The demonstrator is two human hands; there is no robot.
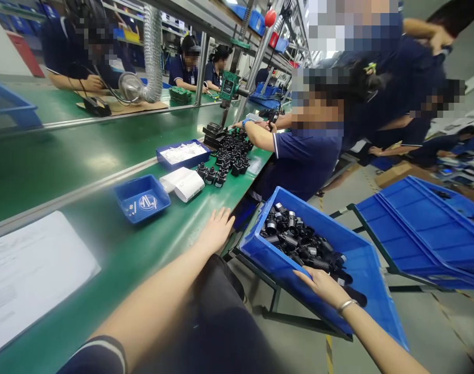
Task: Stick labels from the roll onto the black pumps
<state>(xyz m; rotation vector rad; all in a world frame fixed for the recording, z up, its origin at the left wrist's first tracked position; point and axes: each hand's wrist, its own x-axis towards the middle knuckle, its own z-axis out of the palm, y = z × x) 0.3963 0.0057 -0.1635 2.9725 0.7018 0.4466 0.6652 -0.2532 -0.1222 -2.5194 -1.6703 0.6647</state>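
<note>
My left hand [216,228] lies flat at the edge of the green workbench [170,234], fingers stretched out and holding nothing. My right hand [323,284], a bracelet at its wrist, grips the near rim of a large blue bin [283,267]; its thumb side is outside the wall and the other fingers are partly hidden inside. Many black cylindrical parts [289,241], some with pale labels, fill the far part of the bin. Ahead of my left hand are a white plastic housing [188,184] and a small blue tray [123,200] with a few small white pieces.
Black assemblies [232,148] crowd the bench below a green press [229,85]. Behind the small tray sits a blue box [164,161] of white pieces. Paper sheets [38,275] lie at left. A co-worker [302,161] sits close ahead; more blue bins [416,234] stand at right.
</note>
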